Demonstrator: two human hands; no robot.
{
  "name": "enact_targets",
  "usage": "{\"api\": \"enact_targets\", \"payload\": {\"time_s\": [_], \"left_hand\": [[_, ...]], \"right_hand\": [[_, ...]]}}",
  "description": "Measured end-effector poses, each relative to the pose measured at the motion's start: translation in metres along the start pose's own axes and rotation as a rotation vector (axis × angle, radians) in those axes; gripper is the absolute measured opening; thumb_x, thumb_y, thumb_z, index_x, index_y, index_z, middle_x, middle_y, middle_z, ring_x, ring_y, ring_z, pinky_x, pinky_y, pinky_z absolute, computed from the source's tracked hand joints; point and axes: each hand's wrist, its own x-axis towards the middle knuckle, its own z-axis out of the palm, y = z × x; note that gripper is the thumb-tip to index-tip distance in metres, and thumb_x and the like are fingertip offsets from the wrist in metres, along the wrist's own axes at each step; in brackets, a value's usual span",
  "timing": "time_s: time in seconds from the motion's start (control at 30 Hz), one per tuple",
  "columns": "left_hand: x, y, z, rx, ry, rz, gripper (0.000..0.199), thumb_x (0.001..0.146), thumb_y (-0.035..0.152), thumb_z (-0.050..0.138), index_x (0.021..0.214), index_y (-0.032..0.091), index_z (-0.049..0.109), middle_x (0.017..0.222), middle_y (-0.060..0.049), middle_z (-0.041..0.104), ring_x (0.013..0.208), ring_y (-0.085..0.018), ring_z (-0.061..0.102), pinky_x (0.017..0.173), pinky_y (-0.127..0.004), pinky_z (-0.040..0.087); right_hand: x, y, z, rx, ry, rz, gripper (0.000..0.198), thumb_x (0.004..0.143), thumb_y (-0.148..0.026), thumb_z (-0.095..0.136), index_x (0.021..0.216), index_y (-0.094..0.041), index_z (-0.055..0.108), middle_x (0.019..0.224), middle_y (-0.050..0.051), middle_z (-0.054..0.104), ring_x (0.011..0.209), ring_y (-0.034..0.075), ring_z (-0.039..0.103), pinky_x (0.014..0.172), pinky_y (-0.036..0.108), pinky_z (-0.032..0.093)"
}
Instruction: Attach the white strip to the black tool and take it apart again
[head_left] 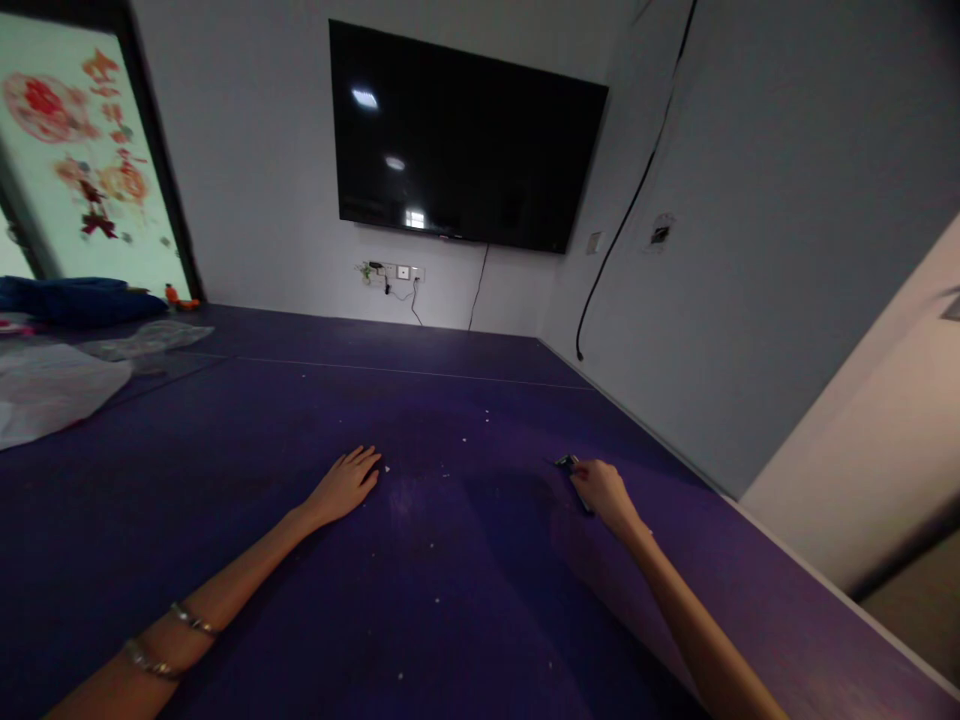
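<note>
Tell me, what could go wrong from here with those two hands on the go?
The small dark object in the right hand could slip, or perhaps mark the purple surface under it; I can't make out what it is.

White specks lie by the fingertips of the left hand, which is spread flat, so a sideways sweep might scatter them.

The purple surface (247,430) looked smooth, the far television (465,140) glossy, the left bag (154,338) crinkled plastic, the bracelets (195,622) metal.
</note>
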Motion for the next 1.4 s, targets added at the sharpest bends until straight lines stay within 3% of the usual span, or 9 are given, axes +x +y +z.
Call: {"api": "enact_targets", "payload": {"time_s": [0.13,0.57,0.7,0.8,0.93,1.07,1.17,1.27,1.4], "left_hand": [[0.001,-0.001,0.000,-0.006,0.011,-0.002,0.051,0.087,0.044,0.030,0.124,0.016,0.051,0.135,-0.009,0.044,0.128,-0.025,0.033,0.104,-0.044,0.027],[0.002,-0.002,0.000,-0.003,0.015,0.000,0.050,0.085,0.043,0.030,0.122,0.016,0.052,0.134,-0.009,0.045,0.128,-0.024,0.033,0.104,-0.043,0.027],[0.008,0.008,-0.008,-0.007,0.026,-0.059,0.046,0.085,0.038,0.033,0.116,0.014,0.056,0.129,-0.011,0.050,0.123,-0.025,0.040,0.102,-0.042,0.030],[0.017,0.034,-0.021,-0.043,0.126,-0.042,0.039,0.083,0.032,0.038,0.108,0.012,0.060,0.123,-0.013,0.055,0.116,-0.025,0.047,0.100,-0.040,0.033],[0.035,0.096,-0.038,-0.209,0.249,0.049,0.028,0.081,0.025,0.041,0.092,0.017,0.065,0.104,-0.008,0.064,0.101,-0.021,0.055,0.095,-0.037,0.037],[0.054,0.166,-0.040,-0.477,0.080,0.091,0.027,0.080,0.028,0.044,0.083,0.016,0.067,0.084,-0.006,0.068,0.079,-0.017,0.060,0.075,-0.028,0.044],[0.065,0.205,-0.029,-0.630,-0.045,0.064,0.035,0.079,0.039,0.046,0.078,0.012,0.068,0.076,-0.007,0.068,0.069,-0.016,0.060,0.063,-0.024,0.042],[0.070,0.225,-0.019,-0.682,-0.133,-0.011,0.048,0.080,0.050,0.040,0.068,0.011,0.066,0.061,-0.006,0.064,0.057,-0.016,0.058,0.053,-0.023,0.037],[0.069,0.227,-0.018,-0.725,-0.082,-0.019,0.053,0.081,0.053,0.036,0.062,0.011,0.062,0.056,-0.004,0.060,0.053,-0.014,0.055,0.050,-0.022,0.034]], "right_hand": [[-0.009,0.014,-0.003,-0.035,-0.092,0.099,0.027,0.079,-0.028,0.047,0.088,-0.017,0.071,0.085,0.012,0.069,0.077,0.023,0.065,0.059,0.025,0.042],[-0.016,0.017,0.007,-0.108,-0.140,0.069,0.022,0.074,-0.020,0.050,0.082,-0.017,0.070,0.081,0.011,0.068,0.079,0.022,0.064,0.061,0.024,0.040],[-0.017,0.016,0.006,-0.110,-0.127,0.065,0.023,0.076,-0.021,0.049,0.081,-0.016,0.070,0.083,0.011,0.069,0.080,0.022,0.064,0.059,0.023,0.040],[-0.018,0.010,0.001,-0.085,-0.098,0.082,0.025,0.077,-0.023,0.047,0.082,-0.017,0.070,0.082,0.011,0.069,0.077,0.022,0.064,0.058,0.023,0.038],[-0.020,-0.011,-0.009,-0.001,-0.019,0.044,0.024,0.077,-0.023,0.048,0.085,-0.017,0.070,0.082,0.010,0.069,0.076,0.022,0.063,0.058,0.023,0.036],[-0.026,-0.044,-0.015,-0.003,0.073,-0.102,0.024,0.079,-0.023,0.045,0.073,-0.016,0.068,0.070,0.007,0.066,0.069,0.019,0.060,0.056,0.023,0.033],[-0.037,-0.072,-0.015,0.004,0.106,-0.184,0.024,0.081,-0.022,0.045,0.074,-0.016,0.067,0.072,0.007,0.064,0.068,0.017,0.058,0.057,0.023,0.032],[-0.050,-0.097,-0.014,0.025,0.081,-0.208,0.023,0.083,-0.020,0.044,0.083,-0.016,0.067,0.079,0.007,0.063,0.069,0.015,0.058,0.059,0.022,0.034],[-0.062,-0.116,-0.011,0.000,0.068,-0.247,0.026,0.085,-0.017,0.042,0.098,-0.014,0.064,0.092,0.011,0.061,0.081,0.017,0.059,0.070,0.022,0.039]]}}
